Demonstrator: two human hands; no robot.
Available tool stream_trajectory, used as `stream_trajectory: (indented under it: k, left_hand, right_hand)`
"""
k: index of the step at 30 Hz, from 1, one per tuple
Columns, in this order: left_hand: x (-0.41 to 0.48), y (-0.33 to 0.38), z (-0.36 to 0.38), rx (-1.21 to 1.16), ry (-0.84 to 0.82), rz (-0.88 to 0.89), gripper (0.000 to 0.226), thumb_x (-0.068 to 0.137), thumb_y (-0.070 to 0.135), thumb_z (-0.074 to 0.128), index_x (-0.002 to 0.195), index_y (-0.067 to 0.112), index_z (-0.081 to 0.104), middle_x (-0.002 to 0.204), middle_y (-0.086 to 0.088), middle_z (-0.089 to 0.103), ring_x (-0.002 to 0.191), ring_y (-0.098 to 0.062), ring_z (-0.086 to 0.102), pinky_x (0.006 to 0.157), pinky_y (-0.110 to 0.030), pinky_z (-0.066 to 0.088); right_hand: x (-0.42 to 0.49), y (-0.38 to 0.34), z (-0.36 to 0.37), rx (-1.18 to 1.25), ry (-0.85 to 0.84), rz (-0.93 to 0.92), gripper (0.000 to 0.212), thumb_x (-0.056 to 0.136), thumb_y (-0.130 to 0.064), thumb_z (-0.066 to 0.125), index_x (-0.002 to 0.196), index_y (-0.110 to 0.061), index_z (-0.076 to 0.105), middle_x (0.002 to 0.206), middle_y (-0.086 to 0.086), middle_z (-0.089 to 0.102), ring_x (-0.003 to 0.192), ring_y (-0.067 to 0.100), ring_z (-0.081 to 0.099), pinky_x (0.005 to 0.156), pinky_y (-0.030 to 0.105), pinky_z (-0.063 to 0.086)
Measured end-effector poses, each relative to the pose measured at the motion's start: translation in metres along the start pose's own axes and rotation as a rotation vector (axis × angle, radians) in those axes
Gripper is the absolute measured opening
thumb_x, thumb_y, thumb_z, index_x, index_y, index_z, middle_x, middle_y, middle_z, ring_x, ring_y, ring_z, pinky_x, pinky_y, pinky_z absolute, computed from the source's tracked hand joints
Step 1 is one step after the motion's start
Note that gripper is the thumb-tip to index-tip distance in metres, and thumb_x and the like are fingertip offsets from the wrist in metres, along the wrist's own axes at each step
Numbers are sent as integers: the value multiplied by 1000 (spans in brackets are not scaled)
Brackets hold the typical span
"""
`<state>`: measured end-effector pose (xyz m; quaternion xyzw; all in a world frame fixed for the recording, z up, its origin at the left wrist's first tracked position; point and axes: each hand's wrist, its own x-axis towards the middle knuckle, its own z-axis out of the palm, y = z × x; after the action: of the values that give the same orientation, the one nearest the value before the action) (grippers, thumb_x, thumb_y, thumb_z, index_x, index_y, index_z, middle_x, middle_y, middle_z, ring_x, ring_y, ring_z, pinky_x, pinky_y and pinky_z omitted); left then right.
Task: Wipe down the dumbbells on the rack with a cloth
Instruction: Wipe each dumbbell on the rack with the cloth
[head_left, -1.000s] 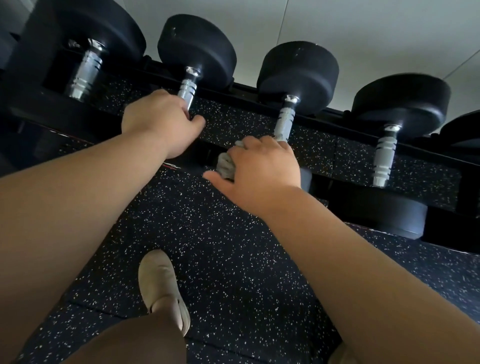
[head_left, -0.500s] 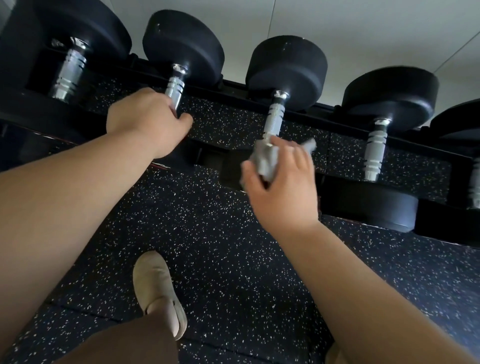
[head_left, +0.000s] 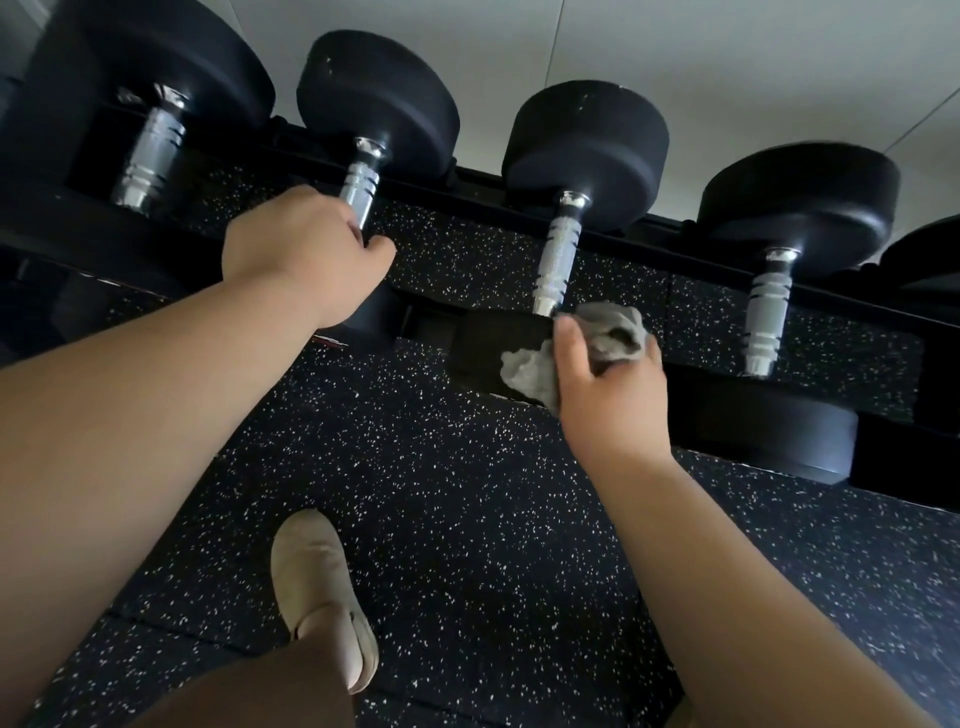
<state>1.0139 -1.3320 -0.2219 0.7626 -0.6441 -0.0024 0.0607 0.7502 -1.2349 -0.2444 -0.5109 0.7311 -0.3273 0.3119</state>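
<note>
Dumbbells (head_left: 587, 150) lie side by side across a black rack (head_left: 519, 208), each with thick round heads of matte black rubber and a chrome handle, knurled and ringed with grooves. The left hand (head_left: 296, 254) has its grip clamped on the second dumbbell (head_left: 361, 182) low on the handle. Its fingers curl out of sight behind the back of the hand and only the thumb tip shows. The right hand (head_left: 608, 384) has its grip closed on a bunched grey cloth (head_left: 608, 332), soft and crumpled. It holds the cloth against the near head of the third dumbbell (head_left: 558, 254), just beside the handle's lower end.

The left wrist covers most of the second dumbbell's near head. The first dumbbell (head_left: 150, 150) sinks into shadow at its near end, and a fifth dumbbell (head_left: 930, 249) is cut off by the right edge. Whether the cloth touches the chrome or only the rubber is hard to tell. The fourth dumbbell (head_left: 769, 306) shows its full handle and both heads.

Handles sit well apart, with black, white-flecked rubber floor (head_left: 441, 519) showing between them. The same floor spreads from the rack's front rail back to a beige shoe (head_left: 322, 587). Pale wall panels (head_left: 727, 62) rise behind the far heads.
</note>
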Motion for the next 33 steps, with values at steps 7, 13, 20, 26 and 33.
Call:
stream_trajectory:
  k: [7, 13, 20, 26, 33]
  left_hand:
    - [0, 2, -2, -11, -2, -18, 42, 87, 63, 51, 95, 29, 75, 108, -3, 64, 94, -33, 64, 76, -39, 48]
    - [-1, 1, -2, -14, -7, -13, 41, 89, 63, 51, 96, 30, 74, 108, -1, 64, 93, -30, 64, 75, -38, 48]
    - [-2, 3, -5, -13, -14, -17, 42, 90, 62, 50, 96, 28, 73, 108, -2, 63, 89, -30, 63, 74, -39, 49]
    - [-2, 3, -5, -20, -8, -8, 39, 90, 61, 52, 95, 29, 74, 108, -3, 63, 94, -32, 63, 74, -37, 43]
    - [-2, 2, -3, -3, -17, -32, 41, 88, 59, 47, 91, 26, 71, 100, -2, 62, 84, -30, 62, 73, -40, 51]
  right_hand:
    - [-7, -64, 40, -889, -253, -806, 31, 85, -44, 62, 108, -25, 67, 113, 0, 63, 113, 29, 53, 101, 43, 40]
    - [7, -51, 7, -771, -320, -656, 49, 77, -38, 74, 123, -31, 62, 122, -10, 61, 116, 19, 56, 104, 37, 46]
    - [-9, -48, -2, -737, -218, -455, 105, 73, -94, 47, 154, -28, 38, 149, -3, 46, 139, 26, 40, 116, 45, 37]
    - [-4, -52, 4, -783, -244, -613, 97, 82, -94, 23, 150, -29, 47, 149, -8, 48, 136, 24, 43, 111, 45, 39]
    - [12, 2, -31, -405, -164, -233, 65, 94, -69, 40, 141, -27, 56, 136, -4, 56, 120, 19, 58, 99, 34, 51]
